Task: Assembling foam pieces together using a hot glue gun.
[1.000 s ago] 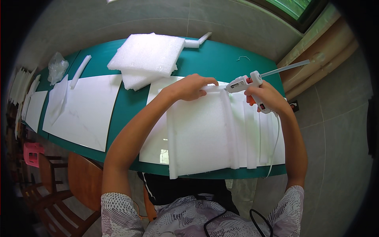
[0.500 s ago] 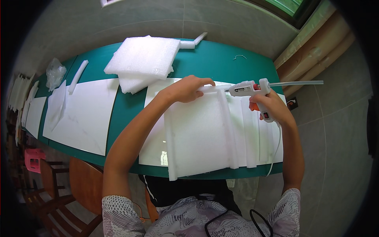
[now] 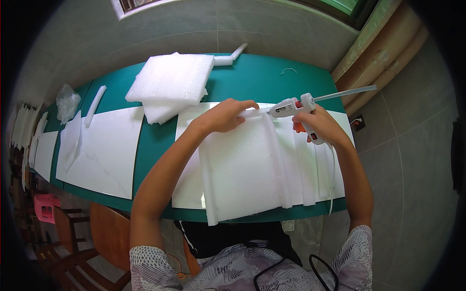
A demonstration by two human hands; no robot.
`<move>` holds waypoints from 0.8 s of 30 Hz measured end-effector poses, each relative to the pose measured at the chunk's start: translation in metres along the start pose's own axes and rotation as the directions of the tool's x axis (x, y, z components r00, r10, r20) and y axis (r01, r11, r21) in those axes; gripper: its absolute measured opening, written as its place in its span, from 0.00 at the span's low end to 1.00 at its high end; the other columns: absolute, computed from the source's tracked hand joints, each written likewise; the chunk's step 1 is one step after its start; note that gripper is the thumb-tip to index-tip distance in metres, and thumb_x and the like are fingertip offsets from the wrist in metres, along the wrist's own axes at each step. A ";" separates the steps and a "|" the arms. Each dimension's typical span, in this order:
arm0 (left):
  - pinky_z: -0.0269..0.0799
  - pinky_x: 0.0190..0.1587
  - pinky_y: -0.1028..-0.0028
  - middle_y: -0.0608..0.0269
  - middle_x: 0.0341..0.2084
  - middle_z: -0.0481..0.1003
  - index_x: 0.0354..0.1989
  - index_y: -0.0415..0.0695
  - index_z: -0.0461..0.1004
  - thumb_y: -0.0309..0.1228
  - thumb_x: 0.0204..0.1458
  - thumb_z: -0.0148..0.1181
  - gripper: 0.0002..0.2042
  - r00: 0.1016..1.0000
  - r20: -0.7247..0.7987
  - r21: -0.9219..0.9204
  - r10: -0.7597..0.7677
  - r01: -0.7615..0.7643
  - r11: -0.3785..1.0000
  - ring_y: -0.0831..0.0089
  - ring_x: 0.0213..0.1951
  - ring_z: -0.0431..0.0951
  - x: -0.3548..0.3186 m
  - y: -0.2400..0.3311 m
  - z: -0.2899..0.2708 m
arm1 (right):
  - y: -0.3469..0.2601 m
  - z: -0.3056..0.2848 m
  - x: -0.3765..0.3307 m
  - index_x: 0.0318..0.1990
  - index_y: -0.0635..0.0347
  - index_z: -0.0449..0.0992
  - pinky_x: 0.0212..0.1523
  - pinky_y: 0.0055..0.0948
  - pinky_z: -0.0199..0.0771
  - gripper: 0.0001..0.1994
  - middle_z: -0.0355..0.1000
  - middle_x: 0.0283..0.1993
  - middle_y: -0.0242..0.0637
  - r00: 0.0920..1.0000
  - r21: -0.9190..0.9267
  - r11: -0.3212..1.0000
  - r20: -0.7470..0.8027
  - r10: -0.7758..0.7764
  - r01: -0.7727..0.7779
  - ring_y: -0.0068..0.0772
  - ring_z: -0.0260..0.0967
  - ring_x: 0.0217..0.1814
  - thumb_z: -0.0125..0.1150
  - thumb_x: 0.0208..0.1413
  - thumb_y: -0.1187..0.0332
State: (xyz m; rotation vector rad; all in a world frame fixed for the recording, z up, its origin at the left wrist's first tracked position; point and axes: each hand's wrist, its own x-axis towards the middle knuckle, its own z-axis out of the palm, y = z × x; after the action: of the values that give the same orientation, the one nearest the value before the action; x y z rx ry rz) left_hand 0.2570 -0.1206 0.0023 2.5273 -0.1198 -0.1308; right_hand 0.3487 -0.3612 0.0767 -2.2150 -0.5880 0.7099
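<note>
A white foam sheet point(image 3: 240, 167) lies in front of me, with a foam strip point(image 3: 278, 165) along its right edge and another strip on its left edge. My left hand point(image 3: 226, 116) is closed on a short foam strip point(image 3: 253, 113) at the sheet's far edge, thumb on the near side and fingers over it. In my right hand point(image 3: 321, 125) is a white hot glue gun point(image 3: 286, 107), fingers wrapped around its handle near the orange trigger. Its nozzle meets the far right corner, where the strips come together; whether it touches cannot be made out. A long glue stick point(image 3: 345, 92) pokes out behind.
Loose foam strips point(image 3: 304, 169) lie right of the sheet on a glossy white board point(image 3: 187, 186). Stacked foam blocks point(image 3: 171, 77) stand farther back on the green table point(image 3: 257, 72). To the left are another white board point(image 3: 109, 150) and a clear plastic bag point(image 3: 67, 103). The gun's cord point(image 3: 332, 179) hangs over the front edge.
The glue gun has shifted left a little and tilted, its glue stick now slanting upward and its nozzle closer to the corner. My left hand keeps its hold on the strip. The view has moved slightly.
</note>
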 end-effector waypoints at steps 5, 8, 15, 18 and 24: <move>0.69 0.54 0.59 0.50 0.49 0.74 0.60 0.50 0.65 0.21 0.56 0.53 0.22 1.000 -0.009 0.004 -0.001 0.001 1.000 0.54 0.51 0.73 -0.002 -0.002 0.001 | 0.004 -0.001 -0.012 0.40 0.66 0.75 0.26 0.31 0.70 0.19 0.73 0.31 0.40 0.997 0.121 0.991 -0.068 -0.049 0.057 0.29 0.68 0.30 0.57 0.46 0.59; 0.67 0.57 0.59 0.50 0.52 0.72 0.61 0.49 0.64 0.21 0.56 0.53 0.24 1.000 -0.023 0.027 0.018 -0.018 0.999 0.54 0.53 0.71 -0.001 0.000 0.003 | 0.012 0.001 -0.025 0.40 0.68 0.76 0.24 0.29 0.70 0.20 0.73 0.30 0.40 0.988 0.178 0.979 -0.135 -0.070 0.094 0.28 0.69 0.26 0.58 0.46 0.58; 0.65 0.60 0.60 0.50 0.54 0.71 0.62 0.49 0.65 0.19 0.55 0.52 0.25 1.000 -0.005 0.064 0.021 -0.020 0.998 0.53 0.56 0.69 0.002 -0.001 0.005 | 0.038 0.023 -0.050 0.45 0.71 0.76 0.21 0.25 0.71 0.23 0.74 0.31 0.42 0.980 0.298 0.950 -0.195 -0.032 0.090 0.25 0.69 0.24 0.59 0.47 0.58; 0.64 0.61 0.60 0.50 0.55 0.70 0.63 0.49 0.65 0.19 0.55 0.52 0.25 1.000 0.003 0.072 0.019 -0.019 0.997 0.54 0.56 0.69 0.003 0.003 0.005 | 0.041 0.023 -0.058 0.47 0.71 0.75 0.21 0.25 0.72 0.24 0.74 0.32 0.42 0.970 0.322 0.942 -0.241 -0.019 0.099 0.26 0.71 0.25 0.59 0.47 0.58; 0.67 0.59 0.60 0.48 0.52 0.73 0.64 0.50 0.64 0.19 0.54 0.52 0.26 1.000 0.020 0.059 0.002 -0.003 0.998 0.53 0.52 0.73 0.000 0.003 0.002 | 0.049 0.017 -0.063 0.48 0.71 0.75 0.22 0.26 0.74 0.25 0.76 0.34 0.43 0.971 0.326 0.942 -0.240 -0.001 0.081 0.27 0.73 0.30 0.59 0.47 0.58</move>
State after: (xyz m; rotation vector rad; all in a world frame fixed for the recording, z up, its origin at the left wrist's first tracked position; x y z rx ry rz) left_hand 0.2567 -0.1245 0.0026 2.5853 -0.1371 -0.1532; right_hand 0.3003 -0.4210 0.0489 -1.9262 -0.3615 0.4733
